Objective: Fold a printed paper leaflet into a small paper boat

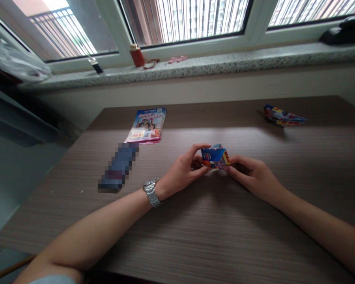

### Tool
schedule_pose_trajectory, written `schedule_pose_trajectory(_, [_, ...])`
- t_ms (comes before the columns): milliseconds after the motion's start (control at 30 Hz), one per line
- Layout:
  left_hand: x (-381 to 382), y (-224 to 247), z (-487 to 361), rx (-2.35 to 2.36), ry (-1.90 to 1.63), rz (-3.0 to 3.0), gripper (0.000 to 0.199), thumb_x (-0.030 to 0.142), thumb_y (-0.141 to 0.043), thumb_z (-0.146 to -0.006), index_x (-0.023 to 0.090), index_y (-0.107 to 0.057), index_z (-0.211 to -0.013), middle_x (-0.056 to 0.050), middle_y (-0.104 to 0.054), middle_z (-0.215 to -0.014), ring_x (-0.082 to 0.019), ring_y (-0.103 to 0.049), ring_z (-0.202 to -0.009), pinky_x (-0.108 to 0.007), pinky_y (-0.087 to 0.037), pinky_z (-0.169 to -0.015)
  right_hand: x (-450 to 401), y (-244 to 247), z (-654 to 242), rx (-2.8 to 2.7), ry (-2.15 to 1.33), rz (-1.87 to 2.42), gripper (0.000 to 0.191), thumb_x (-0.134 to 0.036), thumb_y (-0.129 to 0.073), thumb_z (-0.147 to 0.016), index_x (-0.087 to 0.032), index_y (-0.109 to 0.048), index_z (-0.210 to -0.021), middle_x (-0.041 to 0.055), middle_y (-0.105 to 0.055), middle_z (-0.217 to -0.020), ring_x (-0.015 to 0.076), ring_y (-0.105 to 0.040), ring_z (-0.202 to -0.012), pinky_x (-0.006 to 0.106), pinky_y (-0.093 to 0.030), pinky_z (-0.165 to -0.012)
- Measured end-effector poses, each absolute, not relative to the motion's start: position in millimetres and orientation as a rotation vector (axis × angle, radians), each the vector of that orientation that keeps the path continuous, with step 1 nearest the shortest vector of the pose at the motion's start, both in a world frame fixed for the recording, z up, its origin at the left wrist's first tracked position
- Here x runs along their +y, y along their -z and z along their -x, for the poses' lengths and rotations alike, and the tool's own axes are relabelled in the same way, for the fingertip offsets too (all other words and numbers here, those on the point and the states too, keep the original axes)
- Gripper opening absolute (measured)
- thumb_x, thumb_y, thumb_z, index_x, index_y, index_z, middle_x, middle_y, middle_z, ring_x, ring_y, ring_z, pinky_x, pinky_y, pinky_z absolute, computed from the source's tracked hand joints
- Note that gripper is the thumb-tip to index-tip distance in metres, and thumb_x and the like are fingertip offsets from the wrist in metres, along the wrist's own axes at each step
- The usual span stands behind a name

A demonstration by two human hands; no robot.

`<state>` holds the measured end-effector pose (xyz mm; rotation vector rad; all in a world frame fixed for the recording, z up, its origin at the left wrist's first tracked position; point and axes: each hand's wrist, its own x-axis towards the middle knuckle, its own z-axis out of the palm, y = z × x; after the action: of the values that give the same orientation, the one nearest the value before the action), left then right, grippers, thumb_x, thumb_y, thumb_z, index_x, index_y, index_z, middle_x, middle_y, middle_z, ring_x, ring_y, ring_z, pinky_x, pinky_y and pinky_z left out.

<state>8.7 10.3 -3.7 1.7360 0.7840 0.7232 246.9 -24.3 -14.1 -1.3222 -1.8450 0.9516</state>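
Between my two hands, over the middle of the table, is a small folded piece of printed paper, blue with red and yellow lettering. My left hand, with a silver watch at its wrist, pinches the paper's left side between thumb and fingers. At its lower right corner, the thumb and fingers of my right hand close on it. Some fingertips are hidden behind the paper. Farther back on the right lies another folded printed paper, pointed at one end and in similar colours.
A stack of printed flyers lies at the back left of the wooden table, with a blurred-out dark phone-like object before it. On the stone windowsill stand a red container and a small black-and-white item.
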Motion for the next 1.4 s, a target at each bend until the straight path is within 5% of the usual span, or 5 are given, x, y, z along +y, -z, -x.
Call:
schedule_pose_trajectory(433, [10.6,6.6,-9.0,0.717,-0.722,-1.685,0.061,0.019,-0.064,-0.092,0.023,-0.035,-0.145,-0.008,-0.068,-0.108,-0.015,-0.068,-0.093,-0.027,-0.054,-0.084,-22.8,12.2,-246.3,-1.791,-0.923,1.353,0.024,-0.045,-0.059,-0.093,-0.024,-0.070,-0.096,0.0042,-0.075,-0.090,0.0224,-0.068,-0.078,0.034,-0.053,-0.070])
schedule_pose_trajectory(633, [11.4,6.2,-7.1,0.733,-0.674,-1.788,0.062,0.015,-0.060,-0.092,0.022,-0.034,-0.148,-0.006,-0.068,-0.103,-0.013,-0.065,-0.087,-0.024,-0.051,-0.078,-21.6,12.8,-246.7,-1.840,-0.620,1.229,0.015,-0.038,-0.066,-0.090,-0.024,-0.068,-0.095,0.0078,-0.059,-0.106,0.0212,-0.060,-0.090,0.035,-0.052,-0.079])
schedule_pose_trajectory(967, [10.4,6.8,-7.6,0.765,-0.727,-1.836,0.073,0.019,-0.061,-0.094,0.025,-0.023,-0.156,-0.004,-0.067,-0.099,-0.013,-0.065,-0.085,-0.027,-0.053,-0.081,-25.6,8.5,-249.8,-1.883,-0.677,1.289,0.012,-0.035,-0.059,-0.093,-0.025,-0.065,-0.093,0.0014,-0.064,-0.077,0.0185,-0.058,-0.069,0.031,-0.047,-0.063])
schedule_pose_trajectory(1200, [15.5,7.3,-6.5,0.882,-0.818,-1.695,0.047,0.033,-0.066,-0.093,0.019,-0.048,-0.134,-0.002,-0.067,-0.086,-0.013,-0.067,-0.078,-0.022,-0.054,-0.071,-26.2,7.7,-246.8,-1.798,-0.774,1.381,0.016,-0.039,-0.062,-0.090,-0.024,-0.066,-0.092,0.0023,-0.070,-0.080,0.0193,-0.062,-0.069,0.030,-0.049,-0.061])
schedule_pose_trajectory(1400, [12.9,4.8,-5.4,0.877,-0.786,-1.768,0.041,0.035,-0.061,-0.097,0.018,-0.053,-0.133,-0.004,-0.070,-0.088,-0.014,-0.070,-0.078,-0.024,-0.055,-0.073,-24.8,6.2,-246.8,-1.742,-0.822,1.378,0.017,-0.039,-0.063,-0.088,-0.022,-0.066,-0.090,0.0028,-0.071,-0.077,0.0182,-0.064,-0.066,0.029,-0.050,-0.060])
